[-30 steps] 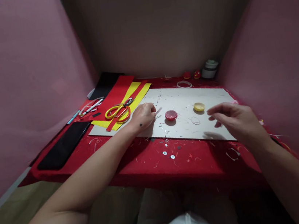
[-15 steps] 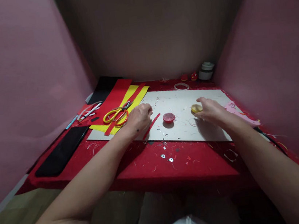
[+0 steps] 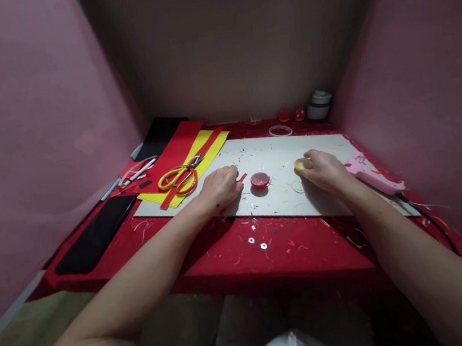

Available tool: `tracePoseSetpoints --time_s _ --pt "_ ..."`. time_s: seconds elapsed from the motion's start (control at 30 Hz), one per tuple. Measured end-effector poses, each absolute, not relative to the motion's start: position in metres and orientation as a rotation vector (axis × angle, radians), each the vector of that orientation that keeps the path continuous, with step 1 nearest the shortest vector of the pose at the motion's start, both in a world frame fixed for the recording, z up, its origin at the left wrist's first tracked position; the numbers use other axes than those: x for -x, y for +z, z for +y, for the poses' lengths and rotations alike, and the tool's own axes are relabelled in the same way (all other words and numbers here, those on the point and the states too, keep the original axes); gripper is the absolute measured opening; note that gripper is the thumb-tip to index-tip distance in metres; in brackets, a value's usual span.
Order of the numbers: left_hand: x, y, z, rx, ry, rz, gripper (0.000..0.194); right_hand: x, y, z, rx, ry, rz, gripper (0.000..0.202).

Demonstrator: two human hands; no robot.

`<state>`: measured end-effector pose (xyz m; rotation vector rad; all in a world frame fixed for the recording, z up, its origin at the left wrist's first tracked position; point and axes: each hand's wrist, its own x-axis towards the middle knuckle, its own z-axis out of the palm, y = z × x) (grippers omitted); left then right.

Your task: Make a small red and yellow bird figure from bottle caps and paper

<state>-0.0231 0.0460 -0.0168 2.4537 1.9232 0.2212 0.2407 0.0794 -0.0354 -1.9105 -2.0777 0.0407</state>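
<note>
At a red-covered counter (image 3: pixel 225 261), a person's right hand (image 3: pixel 328 170) takes a small yellow cup (image 3: pixel 299 165) at the right of a white board (image 3: pixel 270 149), the grip closed to the cup's width, thumb and fingers at its sides. The left hand (image 3: pixel 221 187) curls beside a red strip (image 3: pixel 243 177); whether that grip holds it cannot be told. Light, even pressure should best keep the rounded cup level, the left fingers clear of the nearby red cup (image 3: pixel 260 180), and the right forearm off the pink glue gun (image 3: pixel 373 174).
</note>
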Motion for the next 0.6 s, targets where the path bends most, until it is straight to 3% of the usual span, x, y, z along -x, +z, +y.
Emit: tracePoseSetpoints --time_s 0.6 --pt "0.046 -0.014 0.067 -2.281 0.377 1.976 0.02 -0.241 -0.037 0.077 1.855 0.086 -1.961 0.034"
